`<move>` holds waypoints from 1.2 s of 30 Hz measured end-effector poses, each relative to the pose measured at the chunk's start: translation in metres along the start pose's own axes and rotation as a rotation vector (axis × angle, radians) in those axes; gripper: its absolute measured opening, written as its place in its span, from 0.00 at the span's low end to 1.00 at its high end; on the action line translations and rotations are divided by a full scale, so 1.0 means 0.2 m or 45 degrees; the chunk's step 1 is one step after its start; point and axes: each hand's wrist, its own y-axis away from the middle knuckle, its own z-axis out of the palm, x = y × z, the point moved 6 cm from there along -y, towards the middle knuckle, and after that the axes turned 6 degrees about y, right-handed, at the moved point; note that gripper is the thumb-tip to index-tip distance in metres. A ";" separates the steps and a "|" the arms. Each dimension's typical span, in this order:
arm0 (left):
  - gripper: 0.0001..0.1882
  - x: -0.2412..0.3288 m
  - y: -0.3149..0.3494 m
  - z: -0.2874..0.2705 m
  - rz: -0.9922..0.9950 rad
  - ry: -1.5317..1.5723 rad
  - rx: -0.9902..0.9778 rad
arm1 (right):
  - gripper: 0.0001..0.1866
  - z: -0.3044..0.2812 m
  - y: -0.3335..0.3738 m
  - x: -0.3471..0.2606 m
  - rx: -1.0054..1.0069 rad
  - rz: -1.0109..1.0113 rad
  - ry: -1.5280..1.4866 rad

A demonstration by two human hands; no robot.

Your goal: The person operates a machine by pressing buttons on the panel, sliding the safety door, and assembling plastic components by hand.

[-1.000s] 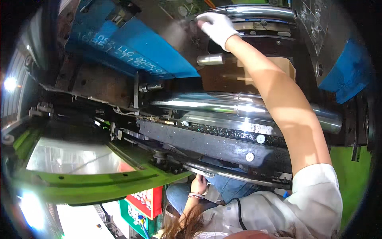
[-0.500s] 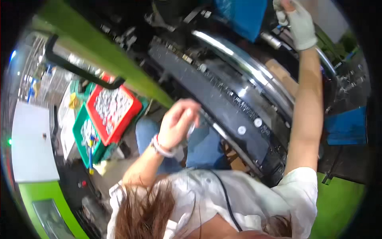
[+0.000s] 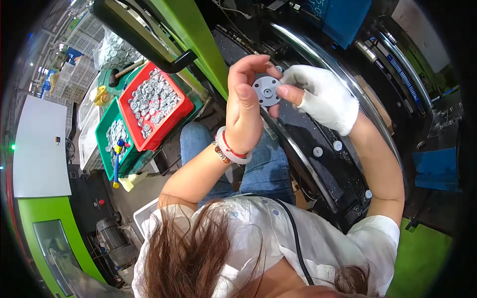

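A grey round metal disc (image 3: pixel 267 85) with a raised centre and several small holes is held up between my two hands. My bare left hand (image 3: pixel 247 102), with bracelets at the wrist, curls its fingers behind and around the disc's left side. The thumb lies by the disc's left edge. My right hand (image 3: pixel 318 97) wears a white glove that leaves the thumb bare, and that thumb presses on the disc's right edge. The right fingertips are partly hidden behind it. Below the hands, similar discs (image 3: pixel 318 152) lie on the dark machine bed (image 3: pixel 323 174).
At left, a red tray (image 3: pixel 186 107) and a green tray (image 3: pixel 105 161) hold many grey parts. A blue-and-yellow hammer (image 3: pixel 117 164) lies across the green tray. A black handle (image 3: pixel 184 60) juts from the green machine door. A curved chrome bar (image 3: pixel 310 49) runs above the machine bed.
My right hand has come down from the far upper right to the disc. My left hand has risen up and slightly right to meet it. The view has shifted a little.
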 end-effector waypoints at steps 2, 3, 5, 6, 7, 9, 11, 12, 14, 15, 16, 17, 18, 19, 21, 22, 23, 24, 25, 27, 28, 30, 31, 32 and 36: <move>0.35 0.02 0.01 0.00 -0.003 0.006 0.011 | 0.17 -0.01 0.01 -0.02 0.018 -0.032 -0.162; 0.32 0.02 0.02 -0.01 -0.041 -0.009 0.040 | 0.17 -0.02 0.02 -0.02 0.025 -0.020 -0.312; 0.20 0.00 0.03 -0.03 -0.155 0.233 0.087 | 0.17 -0.06 0.03 -0.02 0.086 -0.027 -0.310; 0.20 0.00 0.03 -0.04 -0.151 0.239 0.087 | 0.17 -0.09 0.04 -0.03 0.164 -0.098 -0.357; 0.19 -0.01 0.03 -0.04 -0.210 0.223 0.100 | 0.17 -0.09 0.04 -0.03 0.206 -0.138 -0.302; 0.13 -0.03 0.04 -0.06 -0.235 0.229 0.155 | 0.17 -0.11 0.05 -0.07 0.293 -0.302 -0.067; 0.09 0.04 0.03 -0.07 0.073 -0.030 0.127 | 0.23 -0.10 0.07 -0.09 0.335 -0.413 0.106; 0.10 0.10 0.04 -0.09 0.265 -0.373 0.168 | 0.23 -0.09 0.08 -0.09 0.330 -0.415 0.111; 0.16 0.21 0.06 -0.04 0.829 -1.011 -0.025 | 0.30 -0.04 0.07 -0.03 0.161 -0.210 -0.668; 0.21 0.22 0.08 -0.03 0.919 -1.027 -0.103 | 0.37 -0.04 0.09 -0.03 0.147 -0.203 -0.567; 0.21 0.22 0.09 -0.02 0.976 -1.045 -0.129 | 0.37 -0.01 0.08 -0.02 0.117 -0.155 -0.547; 0.21 0.22 0.10 -0.02 1.013 -1.073 -0.131 | 0.38 0.02 0.08 -0.03 0.093 -0.233 -0.684; 0.20 0.22 0.11 -0.02 1.018 -1.061 -0.163 | 0.39 0.04 0.08 -0.04 0.058 -0.294 -0.809; 0.20 0.21 0.11 -0.02 1.014 -1.055 -0.154 | 0.42 0.05 0.08 -0.03 0.030 -0.246 -0.907; 0.19 0.22 0.13 -0.01 1.029 -1.073 -0.163 | 0.41 0.06 0.08 -0.02 0.035 -0.307 -0.885; 0.19 0.22 0.13 -0.01 1.025 -1.068 -0.161 | 0.41 0.05 0.09 -0.03 0.046 -0.372 -0.862; 0.20 0.22 0.13 -0.01 1.007 -1.045 -0.163 | 0.41 0.06 0.09 -0.02 0.032 -0.364 -0.848; 0.21 0.22 0.13 -0.02 0.984 -1.022 -0.157 | 0.40 0.06 0.10 -0.02 0.044 -0.371 -0.864; 0.21 0.22 0.13 -0.01 0.989 -1.019 -0.165 | 0.40 0.06 0.10 -0.01 0.057 -0.380 -0.881; 0.22 0.22 0.11 -0.02 0.916 -0.931 -0.136 | 0.40 0.05 0.10 -0.01 0.087 -0.421 -0.821; 0.22 0.23 0.11 -0.02 0.914 -0.931 -0.134 | 0.40 0.05 0.11 -0.01 0.112 -0.446 -0.747; 0.24 0.22 0.09 -0.02 0.767 -0.917 -0.138 | 0.36 0.04 0.11 -0.02 0.101 -0.526 -0.743; 0.21 0.21 0.08 -0.02 0.689 -0.832 -0.119 | 0.33 0.03 0.11 -0.04 0.112 -0.596 -0.747; 0.21 0.22 0.10 0.00 0.714 -0.829 -0.143 | 0.33 0.04 0.11 -0.04 0.086 -0.587 -0.726; 0.12 0.07 0.09 -0.06 -0.044 0.222 0.087 | 0.32 0.00 0.13 -0.05 0.274 -0.625 -0.508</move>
